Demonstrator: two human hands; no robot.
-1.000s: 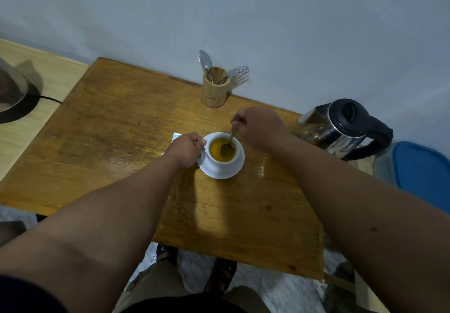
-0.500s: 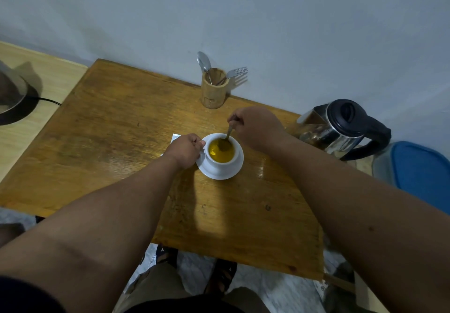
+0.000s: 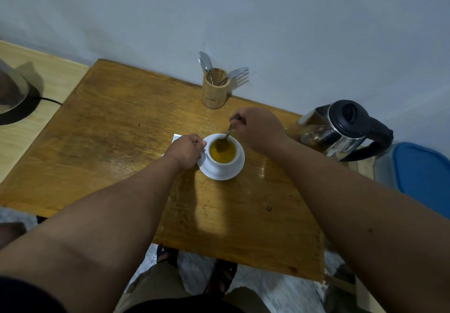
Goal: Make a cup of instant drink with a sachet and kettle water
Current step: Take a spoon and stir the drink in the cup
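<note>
A white cup (image 3: 220, 165) full of yellow-orange drink stands on a white saucer (image 3: 233, 173) in the middle of the wooden table (image 3: 121, 127). My left hand (image 3: 186, 150) grips the cup's handle from the left. My right hand (image 3: 258, 127) pinches a metal spoon (image 3: 227, 134) whose bowl dips into the drink. A corner of the white sachet (image 3: 175, 138) peeks out behind my left hand. The steel kettle (image 3: 338, 130) with a black lid and handle stands to the right of the cup.
A bamboo holder (image 3: 215, 91) with a spoon and fork stands at the table's back edge by the wall. A second steel appliance (image 3: 12, 93) with a cord sits on a pale surface at left. A blue-lidded container (image 3: 423, 173) lies at right.
The spoon's bowl has swept round inside the cup, from its right side to the far side. My left hand has stayed on the handle.
</note>
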